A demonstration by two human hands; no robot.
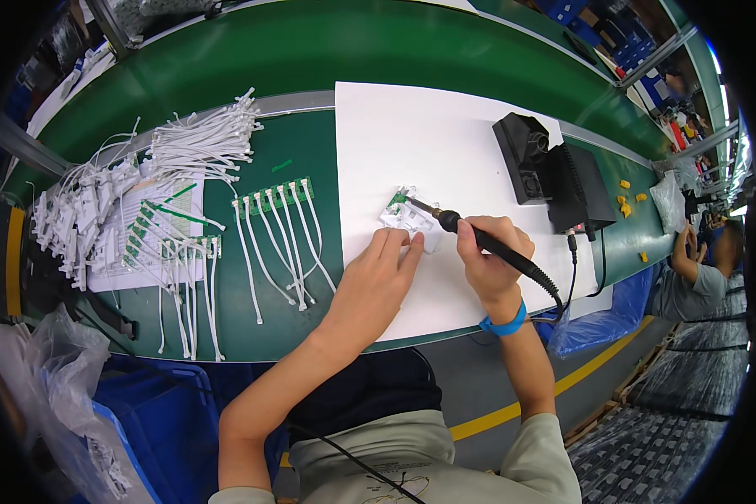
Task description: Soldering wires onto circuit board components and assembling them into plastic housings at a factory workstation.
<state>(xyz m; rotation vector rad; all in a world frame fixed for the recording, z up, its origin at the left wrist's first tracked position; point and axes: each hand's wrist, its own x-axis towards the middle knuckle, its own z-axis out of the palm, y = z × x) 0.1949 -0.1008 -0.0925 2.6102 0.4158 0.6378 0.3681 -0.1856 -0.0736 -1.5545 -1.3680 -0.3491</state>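
Two hands were at work mid-frame. Right hand: fingers wrapped closed round a soldering iron, pen-style, tip at the green board on a white plastic piece, just right of frame centre on a white sheet. Left hand: thumb and fingertips nearly together at that piece's lower edge; couldn't tell if pinched or just resting. Writing: grey shirt, bottom centre, had small dark print, too small to read. Paper under the white parts, left of frame, had faint markings, illegible. Black soldering station sat right of centre; boards with white cables lay left of centre.
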